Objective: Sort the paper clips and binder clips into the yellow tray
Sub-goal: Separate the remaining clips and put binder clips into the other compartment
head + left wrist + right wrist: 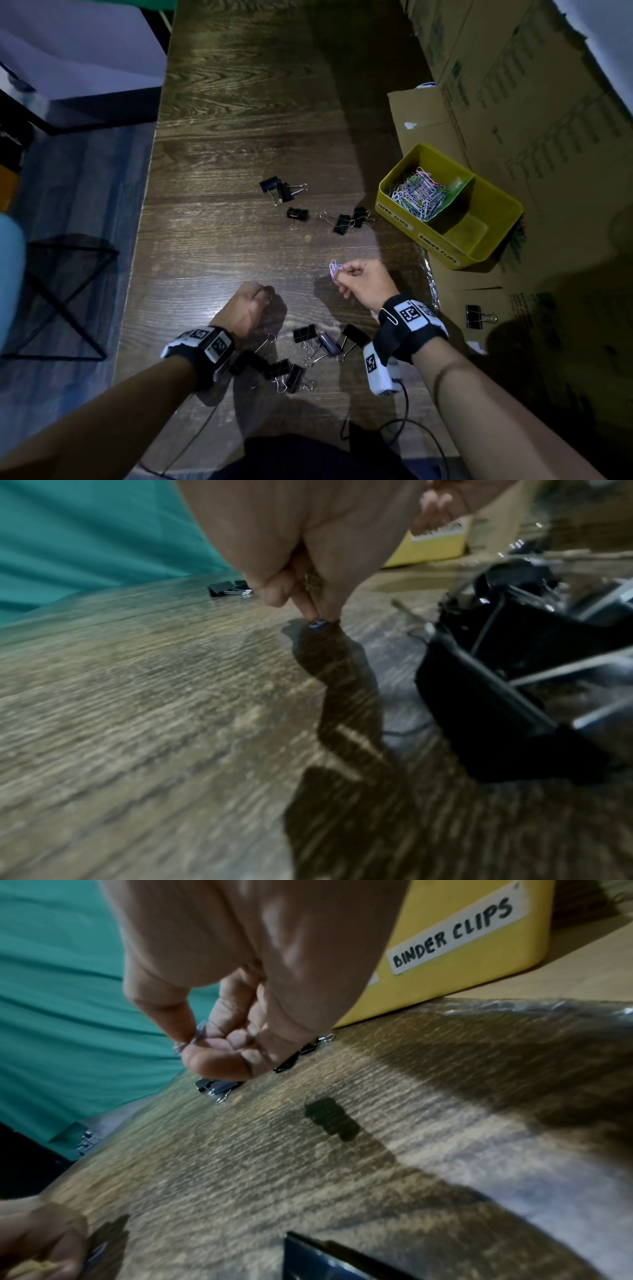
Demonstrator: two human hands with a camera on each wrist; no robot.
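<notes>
Table: dark wood-grain tabletop (239, 137), glossy, long; far half bare, left edge dropping to floor.
Boxes: brown corrugated cardboard boxes (531, 85) walling the right side, cut off by the frame.
Tray: yellow rectangular plastic tray (503, 236) at the table's right edge, two compartments; far one heaped with pastel wire paper clips (419, 195), near one labelled "BINDER CLIPS", bare.
Binder clips: black folded-metal binder clips with wire handles (301, 349), a tangled group between the wrists, others scattered (294, 214) mid-table, one (474, 317) on cardboard.
Right hand (366, 282): curled, pinching pink and white wire paper clips (334, 269) above the table, near the tray.
Left hand (248, 308): fingertips pinched onto a small dark item at the tabletop; too blurred to identify.
</notes>
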